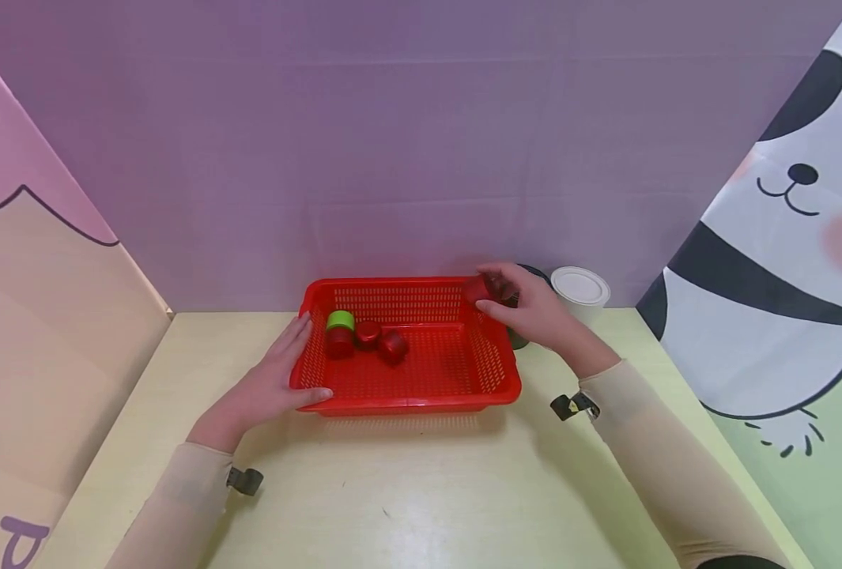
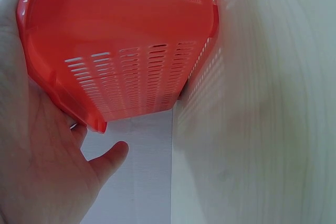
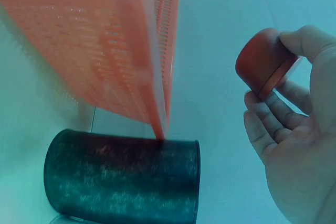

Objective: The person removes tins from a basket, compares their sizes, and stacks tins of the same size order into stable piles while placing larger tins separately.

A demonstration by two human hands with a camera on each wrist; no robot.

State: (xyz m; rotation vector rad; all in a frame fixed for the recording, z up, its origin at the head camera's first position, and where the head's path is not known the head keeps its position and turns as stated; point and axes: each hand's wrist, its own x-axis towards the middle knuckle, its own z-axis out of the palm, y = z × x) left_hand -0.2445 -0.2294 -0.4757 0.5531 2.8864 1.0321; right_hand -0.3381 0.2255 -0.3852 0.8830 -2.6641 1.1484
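Observation:
A red plastic basket (image 1: 421,405) with slotted walls stands on the table. At its left end my left hand (image 1: 278,375) rests with fingers stretched along the rim and thumb over the front corner; in the left wrist view the palm is beside the basket's wall (image 2: 121,77). My right hand (image 1: 534,308) holds a small red tin (image 3: 266,61) between thumb and fingers, raised at the basket's back right corner. Inside the basket, at the left, lie a green-topped piece (image 1: 340,319) and several small red tins (image 1: 368,333).
Right of the basket stands a dark cylindrical canister (image 3: 123,177), partly behind my right hand in the head view. Beside it is a canister with a white lid (image 1: 580,286). A purple backdrop (image 1: 421,158) rises behind the pale wooden table (image 1: 406,490).

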